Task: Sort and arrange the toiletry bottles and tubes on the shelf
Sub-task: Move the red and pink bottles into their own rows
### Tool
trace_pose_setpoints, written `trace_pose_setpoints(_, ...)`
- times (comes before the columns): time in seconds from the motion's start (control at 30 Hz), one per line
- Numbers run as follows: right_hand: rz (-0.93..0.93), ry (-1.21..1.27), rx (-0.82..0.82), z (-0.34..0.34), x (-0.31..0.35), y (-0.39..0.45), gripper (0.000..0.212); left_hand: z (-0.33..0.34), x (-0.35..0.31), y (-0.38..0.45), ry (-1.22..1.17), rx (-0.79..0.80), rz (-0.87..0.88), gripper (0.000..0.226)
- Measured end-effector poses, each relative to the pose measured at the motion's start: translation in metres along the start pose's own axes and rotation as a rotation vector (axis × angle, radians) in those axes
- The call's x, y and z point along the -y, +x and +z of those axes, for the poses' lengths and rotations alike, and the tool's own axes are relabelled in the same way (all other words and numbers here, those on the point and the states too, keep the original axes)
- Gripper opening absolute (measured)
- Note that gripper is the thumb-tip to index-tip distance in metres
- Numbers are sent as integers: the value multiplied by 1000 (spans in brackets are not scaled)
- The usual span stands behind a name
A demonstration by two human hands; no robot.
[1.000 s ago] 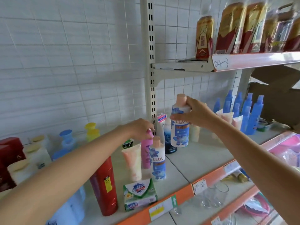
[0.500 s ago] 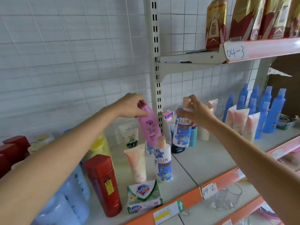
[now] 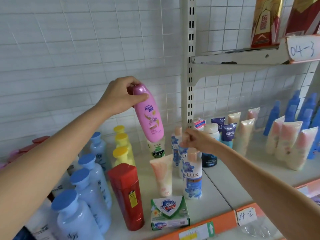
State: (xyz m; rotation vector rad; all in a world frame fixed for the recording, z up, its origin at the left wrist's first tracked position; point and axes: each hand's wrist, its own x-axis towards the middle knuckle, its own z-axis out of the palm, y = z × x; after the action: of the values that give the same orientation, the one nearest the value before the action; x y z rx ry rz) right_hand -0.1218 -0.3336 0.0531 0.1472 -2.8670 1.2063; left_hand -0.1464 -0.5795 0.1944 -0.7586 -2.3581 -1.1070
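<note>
My left fingers point(image 3: 138, 84) curl round pink bottle point(image 3: 149, 116) cap, lifted, tilted | right hand point(image 3: 197, 141) pinches Lux bottle point(image 3: 182, 149) top | white shelf point(image 3: 225, 184), tiled wall point(image 3: 86, 49).

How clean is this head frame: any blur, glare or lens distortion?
Head view: light is soft and even, shadows faint; the right hand on a LUX bottle's cap is slightly smeared; the pink bottle in the left hand reads sharp; glare streaks the red bottle; wide-angle bending curves the wall tiles.
</note>
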Motion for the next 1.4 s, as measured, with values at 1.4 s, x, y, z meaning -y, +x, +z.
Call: trace_pose_setpoints(1.4, -454, -5, -183, 16, 185, -13, 44, -88, 1, -62, 85, 29, 85, 27)
